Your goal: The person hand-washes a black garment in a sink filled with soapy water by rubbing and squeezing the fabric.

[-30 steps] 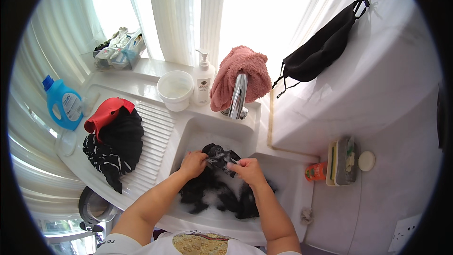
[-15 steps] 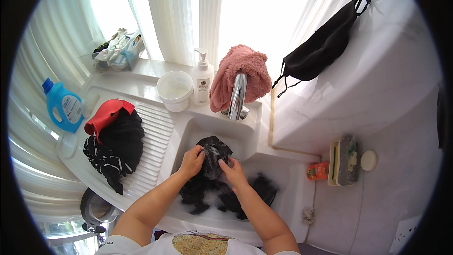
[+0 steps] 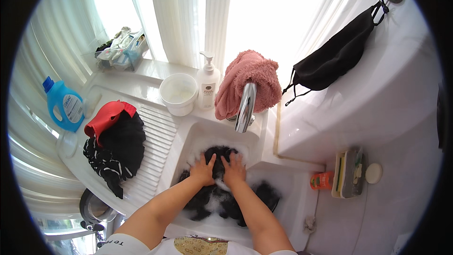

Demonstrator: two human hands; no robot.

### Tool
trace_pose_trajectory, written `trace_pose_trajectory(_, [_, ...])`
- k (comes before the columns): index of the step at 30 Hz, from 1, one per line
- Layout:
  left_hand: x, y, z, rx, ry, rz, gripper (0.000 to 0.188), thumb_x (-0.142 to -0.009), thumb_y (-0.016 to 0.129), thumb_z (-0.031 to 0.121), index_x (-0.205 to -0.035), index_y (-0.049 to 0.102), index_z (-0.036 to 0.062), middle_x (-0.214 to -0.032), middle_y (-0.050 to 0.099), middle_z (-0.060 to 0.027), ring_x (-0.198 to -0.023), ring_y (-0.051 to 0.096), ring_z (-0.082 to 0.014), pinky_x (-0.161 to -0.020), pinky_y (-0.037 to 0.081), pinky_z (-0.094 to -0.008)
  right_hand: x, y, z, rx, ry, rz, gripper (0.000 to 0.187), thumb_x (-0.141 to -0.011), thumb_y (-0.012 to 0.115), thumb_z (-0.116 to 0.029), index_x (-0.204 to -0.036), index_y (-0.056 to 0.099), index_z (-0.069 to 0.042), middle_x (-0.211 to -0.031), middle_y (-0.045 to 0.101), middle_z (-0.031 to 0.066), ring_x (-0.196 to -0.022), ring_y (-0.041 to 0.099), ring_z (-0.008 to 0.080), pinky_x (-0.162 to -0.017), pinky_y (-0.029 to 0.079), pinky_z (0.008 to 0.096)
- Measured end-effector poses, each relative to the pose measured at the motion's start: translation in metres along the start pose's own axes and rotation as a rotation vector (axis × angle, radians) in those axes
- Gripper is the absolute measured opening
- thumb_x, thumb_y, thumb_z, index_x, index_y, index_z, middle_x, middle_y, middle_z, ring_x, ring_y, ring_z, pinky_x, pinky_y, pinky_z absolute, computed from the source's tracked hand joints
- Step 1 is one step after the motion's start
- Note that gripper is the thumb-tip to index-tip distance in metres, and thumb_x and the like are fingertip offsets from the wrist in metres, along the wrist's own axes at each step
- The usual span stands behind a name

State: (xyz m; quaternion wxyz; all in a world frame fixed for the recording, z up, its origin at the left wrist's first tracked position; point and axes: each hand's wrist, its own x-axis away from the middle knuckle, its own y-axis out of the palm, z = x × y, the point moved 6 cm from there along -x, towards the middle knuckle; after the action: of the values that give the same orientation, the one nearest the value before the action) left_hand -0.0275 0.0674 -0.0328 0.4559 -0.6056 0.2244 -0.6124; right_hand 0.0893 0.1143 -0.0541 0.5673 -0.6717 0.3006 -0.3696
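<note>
Black wet cloth point(image 3: 220, 152) lies in the sudsy water of a white sink point(image 3: 222, 134), with more dark fabric point(image 3: 266, 196) spread toward the near and right side. My left hand point(image 3: 203, 172) presses down on the cloth, fingers spread. Beside it, my right hand point(image 3: 233, 170) also rests on the cloth with its fingers apart. White foam surrounds both hands, and parts of the fabric below them are hidden by my forearms.
A chrome faucet point(image 3: 246, 108) draped with a pink towel point(image 3: 243, 78) rises behind the sink. Left are a ridged washboard point(image 3: 158, 146), red and black clothes point(image 3: 122, 139), a white tub point(image 3: 178, 106), a pump bottle point(image 3: 207, 80) and a blue detergent bottle point(image 3: 63, 104).
Both hands were gripping a bunched part of the black cloth above the water. Now that part is down in the suds, and the fingers have let go and spread over it.
</note>
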Motion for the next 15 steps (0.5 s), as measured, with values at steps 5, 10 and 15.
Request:
trace_pose_trajectory(5, [-0.032,0.022,-0.001,0.152,0.095,-0.046,0.073,-0.072,0.067,0.021,-0.138,0.036,0.0193,-0.128,0.049,-0.0157,-0.114,0.051,-0.0329,-0.094,0.044,-0.0415,-0.006,0.069,0.011,-0.042,0.086,-0.432,0.047,-0.081,0.049,-0.019,-0.127,0.05,-0.007,-0.135,0.042,0.0186,-0.125,0.038,0.0363,-0.098,0.037,0.0471])
trace_pose_trajectory(10, [-0.071,-0.001,-0.03,0.413,0.08,0.195,0.044,-0.073,0.059,0.009,-0.117,0.056,0.0108,-0.117,0.057,-0.0165,-0.107,0.054,-0.0348,-0.088,0.046,-0.0443,-0.019,0.034,0.028,-0.525,0.349,-0.075,0.044,-0.082,0.055,-0.027,-0.119,0.055,-0.003,-0.126,0.05,0.0229,-0.115,0.049,0.0377,-0.095,0.042,0.0436])
trace_pose_trajectory(15, [-0.05,-0.031,-0.023,0.292,0.145,0.74,0.049,-0.073,0.057,0.003,-0.121,0.053,0.0121,-0.117,0.052,-0.0203,-0.109,0.05,-0.0391,-0.09,0.044,-0.0433,-0.016,0.026,0.01,-0.404,0.269,0.245,0.045,-0.082,0.057,-0.032,-0.119,0.055,-0.006,-0.124,0.051,0.0215,-0.114,0.049,0.0392,-0.094,0.041,0.0481])
